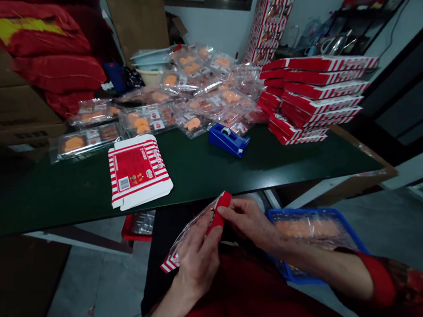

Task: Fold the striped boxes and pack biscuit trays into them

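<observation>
Over my lap I hold a red-and-white striped box with a clear plastic pack in it. My left hand is closed around the box's side from below. My right hand pinches the red flap at the box's far end. A flat, unfolded striped box lies on the green table just beyond my hands. A blue tape dispenser stands to its right.
Several clear packs of orange items cover the table's back. A stack of closed striped boxes stands at the right. A blue basket with packs sits by my right arm. Cardboard boxes and red bundles fill the left.
</observation>
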The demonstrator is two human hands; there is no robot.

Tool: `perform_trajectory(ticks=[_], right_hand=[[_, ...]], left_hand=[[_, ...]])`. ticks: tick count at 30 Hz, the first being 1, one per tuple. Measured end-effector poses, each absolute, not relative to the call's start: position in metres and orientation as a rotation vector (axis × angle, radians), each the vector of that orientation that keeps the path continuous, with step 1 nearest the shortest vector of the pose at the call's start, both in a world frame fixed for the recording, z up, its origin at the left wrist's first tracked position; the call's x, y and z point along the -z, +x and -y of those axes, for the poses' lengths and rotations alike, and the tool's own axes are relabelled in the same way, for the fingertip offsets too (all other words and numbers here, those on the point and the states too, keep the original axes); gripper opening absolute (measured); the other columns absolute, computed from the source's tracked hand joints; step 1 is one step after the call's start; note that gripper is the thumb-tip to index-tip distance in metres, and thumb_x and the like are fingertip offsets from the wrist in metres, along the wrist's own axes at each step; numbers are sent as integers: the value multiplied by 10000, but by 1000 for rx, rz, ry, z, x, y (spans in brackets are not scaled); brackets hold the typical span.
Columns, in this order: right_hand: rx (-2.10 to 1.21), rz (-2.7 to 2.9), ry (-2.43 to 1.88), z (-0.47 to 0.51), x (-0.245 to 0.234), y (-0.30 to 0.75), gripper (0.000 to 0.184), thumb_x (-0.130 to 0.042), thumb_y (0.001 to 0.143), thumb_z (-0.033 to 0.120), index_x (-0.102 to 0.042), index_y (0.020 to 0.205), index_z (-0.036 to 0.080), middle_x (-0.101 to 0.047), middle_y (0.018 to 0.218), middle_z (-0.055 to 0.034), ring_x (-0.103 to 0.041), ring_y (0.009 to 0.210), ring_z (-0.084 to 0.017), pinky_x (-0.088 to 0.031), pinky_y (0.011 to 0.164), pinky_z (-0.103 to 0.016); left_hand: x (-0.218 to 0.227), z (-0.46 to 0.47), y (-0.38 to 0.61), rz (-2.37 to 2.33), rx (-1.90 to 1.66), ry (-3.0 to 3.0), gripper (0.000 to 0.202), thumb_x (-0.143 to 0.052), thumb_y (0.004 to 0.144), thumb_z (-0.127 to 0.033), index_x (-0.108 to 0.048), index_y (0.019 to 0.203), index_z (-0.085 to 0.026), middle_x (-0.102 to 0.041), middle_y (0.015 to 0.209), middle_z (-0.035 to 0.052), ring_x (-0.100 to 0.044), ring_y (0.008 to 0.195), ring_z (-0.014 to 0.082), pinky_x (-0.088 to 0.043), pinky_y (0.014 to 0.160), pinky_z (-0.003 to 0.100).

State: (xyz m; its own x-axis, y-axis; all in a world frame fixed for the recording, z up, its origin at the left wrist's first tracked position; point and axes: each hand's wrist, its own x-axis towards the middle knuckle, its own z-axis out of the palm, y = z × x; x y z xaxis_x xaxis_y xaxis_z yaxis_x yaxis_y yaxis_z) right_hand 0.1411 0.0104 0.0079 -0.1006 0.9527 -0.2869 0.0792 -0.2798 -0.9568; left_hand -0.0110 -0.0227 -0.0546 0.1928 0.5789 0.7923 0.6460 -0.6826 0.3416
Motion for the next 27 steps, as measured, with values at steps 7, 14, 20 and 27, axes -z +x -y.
perform_trajectory(ticks=[7,14,20,27], right_hand=[[-1642,822,-1435,-9,-7,141,428,-711,621,485,-399,549,202,-385,396,110,-344,303,-45,-296,283,-186],[-1759,730,-1586,-22,-22,154,330,-676,745,337,-458,559,173,-425,403,84,-380,330,-53,-310,304,-182],[-1803,717,-1725,-20,-18,156,344,-622,820,321,-463,555,169,-435,394,71,-373,307,-53,-278,301,-184],[-1949,556,-1505,-19,-11,155,300,-673,752,351,-483,611,166,-459,447,76,-387,356,-38,-278,345,-167]], left_hand=[[49,13,4,1144,1509,-2335,295,-530,772,4,-629,981,-179,-707,1039,146,-692,953,232,-588,771,327],[57,1,17,1148,1584,-2282,267,-561,776,-2,-617,973,-175,-704,1032,142,-687,952,223,-577,782,327],[69,8,17,1189,1626,-2327,323,-560,764,17,-611,1013,-183,-699,1054,125,-682,954,203,-568,804,309],[69,5,15,1243,1715,-2247,299,-574,774,-14,-632,999,-202,-709,1058,88,-692,934,178,-568,797,279]])
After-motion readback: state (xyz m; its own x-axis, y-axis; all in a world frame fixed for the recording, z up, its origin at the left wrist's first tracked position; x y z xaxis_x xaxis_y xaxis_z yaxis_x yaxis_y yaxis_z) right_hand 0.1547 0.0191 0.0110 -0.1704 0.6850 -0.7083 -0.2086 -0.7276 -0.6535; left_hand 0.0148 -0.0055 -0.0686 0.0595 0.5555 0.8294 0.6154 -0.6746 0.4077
